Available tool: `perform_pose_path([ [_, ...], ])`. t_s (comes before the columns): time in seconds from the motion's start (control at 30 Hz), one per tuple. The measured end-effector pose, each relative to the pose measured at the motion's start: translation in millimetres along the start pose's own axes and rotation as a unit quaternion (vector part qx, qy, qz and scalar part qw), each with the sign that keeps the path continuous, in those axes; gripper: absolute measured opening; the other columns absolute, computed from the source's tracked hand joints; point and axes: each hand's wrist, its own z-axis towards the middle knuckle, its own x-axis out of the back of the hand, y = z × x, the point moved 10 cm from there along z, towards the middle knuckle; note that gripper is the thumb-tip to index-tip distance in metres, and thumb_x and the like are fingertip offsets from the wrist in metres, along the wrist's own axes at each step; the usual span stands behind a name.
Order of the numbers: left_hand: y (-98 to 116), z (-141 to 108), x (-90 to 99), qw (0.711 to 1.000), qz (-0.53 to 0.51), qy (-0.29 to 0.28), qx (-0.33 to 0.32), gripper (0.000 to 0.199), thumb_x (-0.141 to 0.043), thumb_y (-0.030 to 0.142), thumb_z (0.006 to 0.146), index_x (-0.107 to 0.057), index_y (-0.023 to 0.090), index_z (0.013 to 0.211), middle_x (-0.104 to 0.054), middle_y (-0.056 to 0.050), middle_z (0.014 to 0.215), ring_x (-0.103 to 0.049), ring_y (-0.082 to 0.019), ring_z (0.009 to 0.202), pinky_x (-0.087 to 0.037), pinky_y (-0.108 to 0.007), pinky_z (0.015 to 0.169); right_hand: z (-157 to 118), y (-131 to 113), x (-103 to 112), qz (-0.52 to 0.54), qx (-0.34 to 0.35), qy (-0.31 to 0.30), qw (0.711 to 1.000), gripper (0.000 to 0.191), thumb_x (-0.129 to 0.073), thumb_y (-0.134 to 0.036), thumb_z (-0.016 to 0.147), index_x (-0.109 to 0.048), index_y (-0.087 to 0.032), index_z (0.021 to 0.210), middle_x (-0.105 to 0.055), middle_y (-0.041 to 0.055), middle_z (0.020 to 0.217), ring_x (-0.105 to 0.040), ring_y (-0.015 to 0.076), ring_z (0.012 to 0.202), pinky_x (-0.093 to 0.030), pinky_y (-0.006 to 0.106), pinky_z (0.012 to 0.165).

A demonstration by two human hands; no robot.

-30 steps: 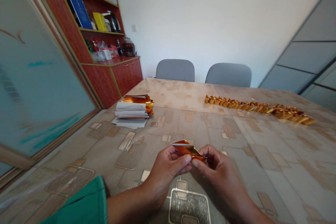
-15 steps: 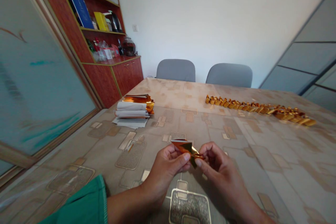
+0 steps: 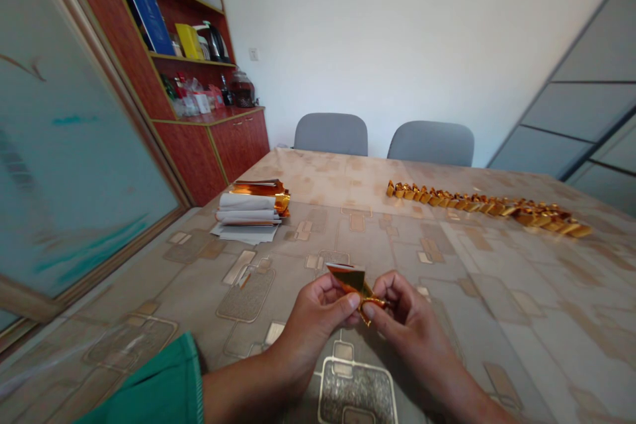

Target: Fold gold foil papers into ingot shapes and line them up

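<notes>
- Two bare hands, the left hand and the right hand, close together above the tabletop, just beyond the lower edge of the view.
- Left hand's fingers clenched on the upper part of a folded gold foil piece, thumb pressed against its front.
- Right hand's fingers curled and pinching the foil's lower, pointed end.
- Foil held in the air between both hands, angled and creased, off the tabletop.
- Green sleeve on the left arm, at the lower left.
- Stack of white papers with gold foil sheets on top on the tabletop, well left of the hands.
- Long row of small folded gold foil pieces across the far right of the tabletop, well apart from the hands.
- Two grey chairs beyond the far edge.
- Red-brown wooden cabinet at the far left, with a blue binder and a black kettle on its shelves.
</notes>
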Motion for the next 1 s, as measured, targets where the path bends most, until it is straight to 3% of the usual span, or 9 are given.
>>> perform_pose_path([
  [0.2,2.9,0.6,5.7,0.999,-0.021,0.028,-0.014,0.040,-0.091,0.033,0.065,-0.070,0.013,0.093,-0.072,-0.004,0.085,-0.063,-0.013,0.074,-0.049,-0.025,0.071,1.0,5.5,-2.2,0.050,-0.026,-0.017,0.998,0.033,-0.077,-0.047,0.080,-0.056,-0.022,0.083,-0.056,-0.0024,0.072,-0.051,0.0137,0.066,-0.040,0.026,0.060],
  [0.37,0.7,-2.9,2.4,0.997,-0.066,0.033,0.006,0.040,-0.092,0.030,0.063,-0.069,0.015,0.092,-0.072,-0.003,0.085,-0.066,-0.016,0.080,-0.052,-0.029,0.078,0.0,15.0,-3.4,0.010,-0.053,-0.024,0.998,0.038,-0.077,-0.052,0.077,-0.055,-0.021,0.074,-0.052,-0.0027,0.066,-0.043,0.0124,0.059,-0.033,0.025,0.053],
  [0.67,-6.2,-1.4,-1.7,0.997,-0.071,0.015,0.011,0.042,-0.092,0.030,0.063,-0.068,0.015,0.095,-0.073,-0.006,0.092,-0.069,-0.020,0.090,-0.052,-0.032,0.086,-1.2,8.7,1.1,-0.076,-0.011,0.015,0.997,0.029,-0.067,-0.042,0.082,-0.051,-0.022,0.069,-0.047,-0.0037,0.063,-0.040,0.0124,0.058,-0.032,0.026,0.053],
  [0.83,1.8,1.1,-0.2,0.999,-0.035,0.008,-0.008,0.041,-0.092,0.033,0.065,-0.069,0.014,0.094,-0.075,-0.007,0.090,-0.069,-0.020,0.084,-0.052,-0.030,0.078,-3.4,-10.1,5.7,-0.098,0.034,0.027,0.994,0.023,-0.073,-0.035,0.078,-0.056,-0.023,0.086,-0.055,-0.0023,0.072,-0.048,0.0145,0.063,-0.039,0.026,0.056],
  [1.0,7.2,2.2,1.0,1.000,0.005,0.006,-0.021,0.037,-0.090,0.032,0.067,-0.071,0.013,0.093,-0.075,-0.007,0.089,-0.066,-0.017,0.081,-0.050,-0.026,0.074,-5.4,-22.4,6.3,-0.163,0.077,0.017,0.983,0.016,-0.064,-0.033,0.089,-0.061,-0.022,0.078,-0.060,0.0000,0.071,-0.053,0.0154,0.064,-0.040,0.027,0.057],
])
